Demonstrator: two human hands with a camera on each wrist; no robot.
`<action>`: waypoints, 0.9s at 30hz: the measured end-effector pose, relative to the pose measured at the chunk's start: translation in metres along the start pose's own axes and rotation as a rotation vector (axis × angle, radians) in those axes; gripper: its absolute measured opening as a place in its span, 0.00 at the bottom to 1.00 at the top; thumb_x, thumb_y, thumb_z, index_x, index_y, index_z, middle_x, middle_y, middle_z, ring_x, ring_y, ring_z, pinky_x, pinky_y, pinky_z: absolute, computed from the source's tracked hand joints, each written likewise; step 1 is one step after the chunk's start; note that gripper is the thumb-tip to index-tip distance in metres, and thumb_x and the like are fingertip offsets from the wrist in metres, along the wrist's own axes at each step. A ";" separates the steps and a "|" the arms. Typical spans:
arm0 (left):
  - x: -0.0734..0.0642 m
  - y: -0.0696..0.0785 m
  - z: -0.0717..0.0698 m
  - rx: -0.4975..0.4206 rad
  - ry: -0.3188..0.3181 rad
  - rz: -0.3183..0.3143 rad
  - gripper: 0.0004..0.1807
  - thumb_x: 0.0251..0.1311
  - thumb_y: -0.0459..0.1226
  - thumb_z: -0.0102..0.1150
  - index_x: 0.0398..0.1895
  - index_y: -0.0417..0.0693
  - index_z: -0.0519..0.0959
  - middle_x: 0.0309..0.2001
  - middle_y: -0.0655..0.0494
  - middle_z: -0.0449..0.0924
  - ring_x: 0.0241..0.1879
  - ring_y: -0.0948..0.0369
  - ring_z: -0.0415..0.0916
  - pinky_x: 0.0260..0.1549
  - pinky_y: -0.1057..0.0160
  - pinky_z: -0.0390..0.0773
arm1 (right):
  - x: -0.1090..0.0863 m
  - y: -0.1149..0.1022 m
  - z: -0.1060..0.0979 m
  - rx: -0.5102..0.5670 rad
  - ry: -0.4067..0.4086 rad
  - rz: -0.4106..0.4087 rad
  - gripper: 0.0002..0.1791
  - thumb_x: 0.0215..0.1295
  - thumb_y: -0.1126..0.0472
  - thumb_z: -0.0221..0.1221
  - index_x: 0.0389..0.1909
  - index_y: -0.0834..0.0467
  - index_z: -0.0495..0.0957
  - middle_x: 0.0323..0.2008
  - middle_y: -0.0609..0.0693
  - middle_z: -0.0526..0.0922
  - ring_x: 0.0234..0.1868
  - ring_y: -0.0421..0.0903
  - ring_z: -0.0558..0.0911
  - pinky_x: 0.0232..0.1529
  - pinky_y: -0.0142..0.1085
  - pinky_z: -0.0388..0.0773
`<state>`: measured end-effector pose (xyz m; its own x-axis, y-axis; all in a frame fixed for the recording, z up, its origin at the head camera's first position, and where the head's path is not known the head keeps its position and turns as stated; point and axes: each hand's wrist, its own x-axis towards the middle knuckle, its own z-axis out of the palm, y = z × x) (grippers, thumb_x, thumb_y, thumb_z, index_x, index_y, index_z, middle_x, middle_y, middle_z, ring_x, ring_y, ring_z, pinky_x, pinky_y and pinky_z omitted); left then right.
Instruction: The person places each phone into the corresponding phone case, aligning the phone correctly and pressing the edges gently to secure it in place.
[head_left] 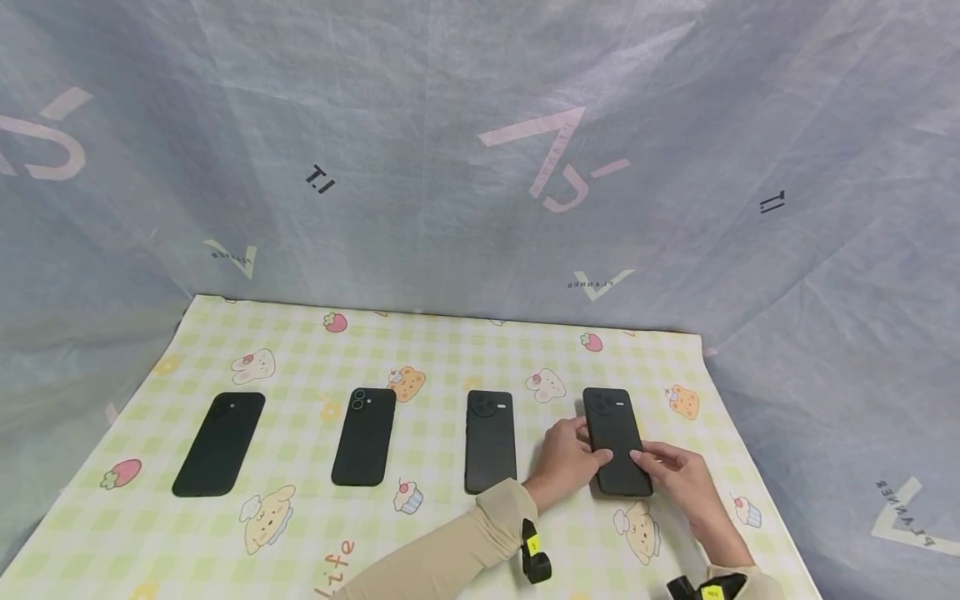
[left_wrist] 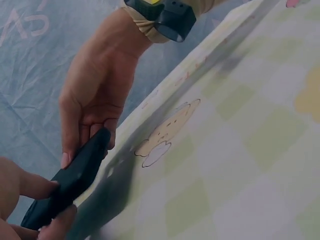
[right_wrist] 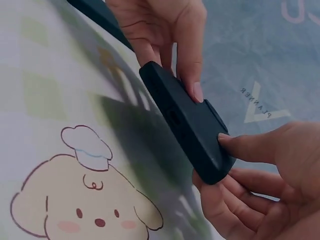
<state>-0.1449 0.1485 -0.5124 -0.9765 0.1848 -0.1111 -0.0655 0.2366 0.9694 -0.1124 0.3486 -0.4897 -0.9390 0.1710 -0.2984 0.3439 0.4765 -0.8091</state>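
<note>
Both hands hold one black phone (head_left: 617, 442) by its long sides, over the right part of the table. Its back with a round camera bump faces up. In the head view the left hand (head_left: 566, 458) grips its left edge, thumb on the back and fingers beneath. Along the opposite edge, the right hand (head_left: 682, 479) pinches it between thumb and fingers. From the right wrist view, the phone (right_wrist: 187, 127) appears lifted off the cloth, with a shadow below it. Nearest to the left hand lies another black phone (head_left: 491, 450) with a similar round camera bump.
Farther left lie a black phone with two round lenses (head_left: 363, 442) and a black phone (head_left: 219, 446) at the far left. A green checked cloth (head_left: 300, 517) with cartoon prints covers the table. A grey-blue curtain (head_left: 420, 167) hangs behind and at the sides.
</note>
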 end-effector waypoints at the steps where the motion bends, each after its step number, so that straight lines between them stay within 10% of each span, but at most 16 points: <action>1: -0.001 0.000 0.000 0.025 0.001 -0.001 0.29 0.59 0.35 0.80 0.63 0.39 0.82 0.38 0.60 0.78 0.32 0.71 0.77 0.35 0.71 0.80 | 0.000 0.000 0.001 -0.007 0.003 -0.002 0.32 0.76 0.53 0.68 0.70 0.71 0.76 0.50 0.55 0.90 0.41 0.35 0.86 0.42 0.30 0.83; 20: -0.005 -0.006 0.005 0.321 -0.026 0.050 0.37 0.64 0.41 0.76 0.73 0.33 0.74 0.54 0.51 0.70 0.48 0.62 0.72 0.53 0.63 0.79 | 0.002 0.003 0.014 -0.210 0.063 -0.077 0.27 0.73 0.59 0.70 0.64 0.73 0.80 0.45 0.62 0.90 0.34 0.45 0.87 0.31 0.32 0.83; 27: -0.008 -0.005 0.008 0.442 -0.027 0.059 0.41 0.67 0.45 0.74 0.77 0.33 0.70 0.59 0.47 0.67 0.56 0.56 0.74 0.58 0.60 0.81 | 0.000 0.003 0.018 -0.332 0.119 -0.148 0.24 0.72 0.59 0.71 0.60 0.72 0.83 0.49 0.65 0.87 0.47 0.60 0.89 0.44 0.47 0.89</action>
<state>-0.1348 0.1533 -0.5183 -0.9699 0.2336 -0.0692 0.0904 0.6087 0.7882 -0.1119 0.3344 -0.5012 -0.9790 0.1688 -0.1141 0.2028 0.7537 -0.6251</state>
